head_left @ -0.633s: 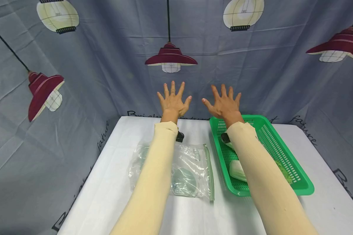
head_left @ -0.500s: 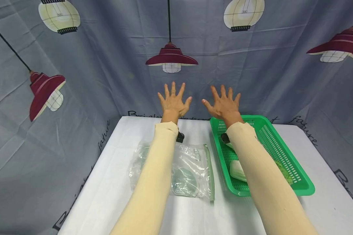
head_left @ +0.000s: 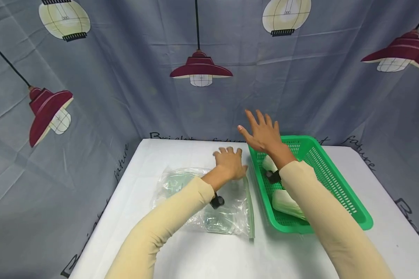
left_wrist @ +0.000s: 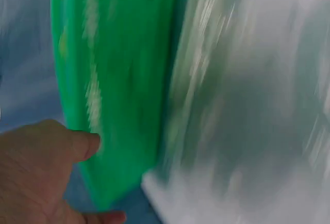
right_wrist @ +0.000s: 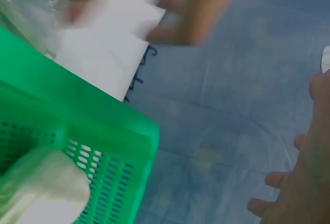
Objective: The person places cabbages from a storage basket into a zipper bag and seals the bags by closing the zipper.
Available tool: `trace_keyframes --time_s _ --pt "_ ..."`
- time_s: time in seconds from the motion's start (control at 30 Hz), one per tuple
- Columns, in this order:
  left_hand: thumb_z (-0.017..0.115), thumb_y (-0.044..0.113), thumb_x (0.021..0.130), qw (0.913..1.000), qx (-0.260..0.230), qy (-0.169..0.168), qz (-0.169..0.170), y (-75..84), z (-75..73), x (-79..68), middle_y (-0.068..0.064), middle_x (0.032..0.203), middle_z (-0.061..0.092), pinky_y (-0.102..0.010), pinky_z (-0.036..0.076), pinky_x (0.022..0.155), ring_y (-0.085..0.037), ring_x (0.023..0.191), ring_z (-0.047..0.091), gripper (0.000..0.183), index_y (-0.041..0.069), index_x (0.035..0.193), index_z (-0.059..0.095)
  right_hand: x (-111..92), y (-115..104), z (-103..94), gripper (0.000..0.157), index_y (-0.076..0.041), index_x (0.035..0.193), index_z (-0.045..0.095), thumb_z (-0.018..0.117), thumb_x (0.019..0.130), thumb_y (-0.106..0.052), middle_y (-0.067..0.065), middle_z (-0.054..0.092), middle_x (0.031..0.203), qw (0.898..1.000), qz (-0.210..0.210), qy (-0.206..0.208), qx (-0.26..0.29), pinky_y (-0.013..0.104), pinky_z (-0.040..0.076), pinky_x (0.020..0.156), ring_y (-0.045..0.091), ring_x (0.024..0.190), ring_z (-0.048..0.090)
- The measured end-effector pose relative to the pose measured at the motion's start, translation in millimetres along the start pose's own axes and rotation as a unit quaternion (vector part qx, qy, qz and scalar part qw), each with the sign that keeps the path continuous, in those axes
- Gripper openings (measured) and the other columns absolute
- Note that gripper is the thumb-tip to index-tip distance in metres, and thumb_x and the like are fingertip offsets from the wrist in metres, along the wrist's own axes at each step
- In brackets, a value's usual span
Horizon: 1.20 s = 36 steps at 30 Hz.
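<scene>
My left hand (head_left: 229,162) hangs over the clear zip bag (head_left: 221,221), fingers spread and slightly bent, with nothing in it. The bag lies flat on the white table, its green zip edge (head_left: 250,209) toward the basket. Higher up, my right hand (head_left: 263,133) is held out above the far left corner of the green basket (head_left: 295,228), fingers spread and holding nothing. A pale green, white-stalked leafy vegetable (head_left: 288,203) rests in the basket, and another pale end (head_left: 269,163) shows behind it. My right forearm hides part of the contents. The left wrist view is blurred.
The white table (head_left: 209,255) ends at a grey-blue cloth backdrop (head_left: 143,77) printed with lamps and lettering. Small black wrist cameras hang below both wrists, the left one (head_left: 217,201) over the bag. The basket's raised wall stands right of the bag.
My left hand has dropped from in front of the backdrop, down and right over the bag. My right hand has shifted slightly down and left. Bag and basket stay put.
</scene>
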<state>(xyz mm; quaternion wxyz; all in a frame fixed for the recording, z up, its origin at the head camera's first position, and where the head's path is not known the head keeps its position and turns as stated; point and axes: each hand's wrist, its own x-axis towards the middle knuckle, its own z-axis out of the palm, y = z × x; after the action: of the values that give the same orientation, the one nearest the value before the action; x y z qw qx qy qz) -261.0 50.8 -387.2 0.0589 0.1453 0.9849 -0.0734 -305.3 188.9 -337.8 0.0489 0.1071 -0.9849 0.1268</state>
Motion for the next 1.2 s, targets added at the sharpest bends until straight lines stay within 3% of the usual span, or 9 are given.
trace_keyframes --time_s 0.1,0.33,0.53,0.73,0.87,0.97,1.07,1.13,1.2 --pt "0.045 0.074 0.087 0.9999 0.003 0.011 0.005 26.2 30.2 -20.7 -0.009 0.117 0.059 -0.043 0.052 0.073 -0.028 0.097 0.061 0.076 0.017 0.137 0.048 -12.7 2.2 5.9 0.076 -0.024 0.159 0.005 0.026 0.099 -0.065 0.021 0.005 0.161 1.0 -0.015 0.002 0.018 0.072 0.006 0.106 0.049 0.143 0.008" --pt "0.06 0.067 0.083 0.9981 0.052 0.024 0.024 58.9 76.7 -48.3 0.0 0.07 0.059 -0.031 0.043 0.045 -0.012 0.057 0.055 0.053 0.014 0.089 0.064 -35.6 2.0 20.8 0.071 -0.02 0.159 0.012 0.03 0.101 -0.059 0.024 0.012 0.159 0.998 -0.043 0.014 0.053 0.072 0.016 0.104 0.053 0.14 0.016" --pt "0.07 0.039 0.081 0.9994 -0.029 0.003 0.017 41.0 75.4 -51.6 0.0 0.065 0.061 -0.035 0.045 0.046 -0.016 0.058 0.06 0.022 0.018 0.075 0.068 -60.3 -7.6 32.8 0.063 -0.014 0.157 0.021 0.034 0.105 -0.048 0.027 0.02 0.155 0.995 -0.074 0.024 0.068 0.07 0.021 0.103 0.053 0.137 0.023" --pt "0.062 0.03 0.087 0.9863 -0.151 0.053 0.039 7.3 72.8 -65.1 0.0 0.059 0.055 -0.039 0.045 0.045 -0.02 0.056 0.059 0.025 0.017 0.066 0.058 -107.8 -34.3 38.4 0.053 -0.003 0.149 0.037 0.048 0.103 -0.027 0.033 0.035 0.145 0.998 -0.061 0.003 0.028 0.069 0.029 0.1 0.056 0.132 0.031" --pt "0.059 0.024 0.087 0.97 -0.203 0.122 0.055 -10.4 77.6 -76.5 0.001 0.055 0.05 -0.038 0.039 0.04 -0.018 0.048 0.052 0.027 0.018 0.063 0.05 -134.0 -56.9 49.0 0.032 0.008 0.121 0.059 0.06 0.093 -0.008 0.031 0.058 0.118 0.995 -0.096 0.003 -0.009 0.056 0.044 0.094 0.048 0.113 0.053" --pt "0.056 0.021 0.087 0.9572 -0.232 0.162 0.063 -18.4 82.5 -83.6 0.003 0.054 0.048 -0.036 0.036 0.039 -0.017 0.047 0.049 0.026 0.019 0.063 0.047 -146.0 -68.1 63.8 0.006 0.004 0.091 0.063 0.063 0.086 0.0 0.017 0.062 0.09 0.992 -0.126 -0.001 -0.007 0.048 0.05 0.082 0.038 0.093 0.06" --pt "0.052 0.018 0.09 0.9383 -0.284 0.18 0.081 -25.4 86.8 -89.8 0.006 0.054 0.044 -0.031 0.034 0.039 -0.012 0.045 0.044 0.026 0.019 0.064 0.045 -150.8 -72.5 82.0 0.005 0.002 0.089 0.062 0.065 0.086 -0.001 0.014 0.061 0.089 0.988 -0.157 -0.003 0.004 0.048 0.05 0.082 0.035 0.092 0.06" --pt "0.051 0.014 0.09 0.9125 -0.352 0.188 0.09 -31.3 89.7 -93.2 0.008 0.052 0.04 -0.027 0.032 0.039 -0.009 0.043 0.04 0.027 0.018 0.064 0.043 -150.6 -72.5 94.0 0.026 0.007 0.107 0.062 0.068 0.088 -0.01 0.021 0.061 0.109 0.984 -0.176 -0.004 0.003 0.052 0.045 0.094 0.038 0.111 0.056" --pt "0.049 0.01 0.089 0.8766 -0.428 0.198 0.097 -38.2 92.0 -96.2 0.009 0.051 0.037 -0.023 0.03 0.038 -0.006 0.042 0.036 0.027 0.016 0.064 0.041 -149.0 -71.5 105.7 0.051 0.012 0.126 0.055 0.069 0.09 -0.02 0.028 0.052 0.132 0.981 -0.196 -0.012 -0.005 0.055 0.039 0.101 0.041 0.128 0.045"
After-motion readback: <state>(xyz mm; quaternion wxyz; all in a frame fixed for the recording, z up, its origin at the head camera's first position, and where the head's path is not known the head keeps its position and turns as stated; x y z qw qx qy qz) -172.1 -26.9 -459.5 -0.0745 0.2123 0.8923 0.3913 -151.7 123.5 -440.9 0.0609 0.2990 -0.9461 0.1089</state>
